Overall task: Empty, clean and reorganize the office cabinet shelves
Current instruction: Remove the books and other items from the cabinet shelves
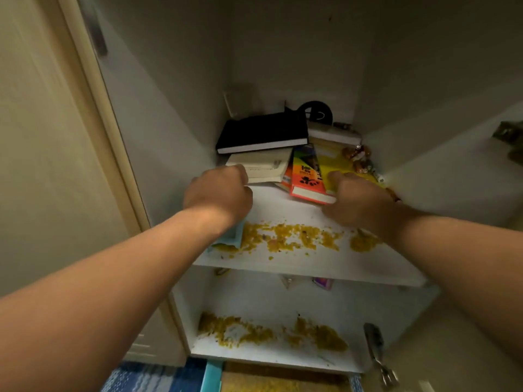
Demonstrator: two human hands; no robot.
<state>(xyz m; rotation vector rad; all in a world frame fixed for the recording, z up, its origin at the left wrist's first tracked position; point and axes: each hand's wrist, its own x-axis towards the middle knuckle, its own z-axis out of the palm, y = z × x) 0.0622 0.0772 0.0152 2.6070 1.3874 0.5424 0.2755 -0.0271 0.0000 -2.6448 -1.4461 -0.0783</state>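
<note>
Left hand was fisted, fingers curled under and hidden, over a teal thing mostly covered. Right hand blurred; its fingers' state unclear, tips at orange book. Yellow crumbs lay on the shelf nearer than both.

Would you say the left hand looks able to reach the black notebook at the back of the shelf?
Probably yes: the left hand is already at the cream book just below the black notebook, with nothing between them.
</note>
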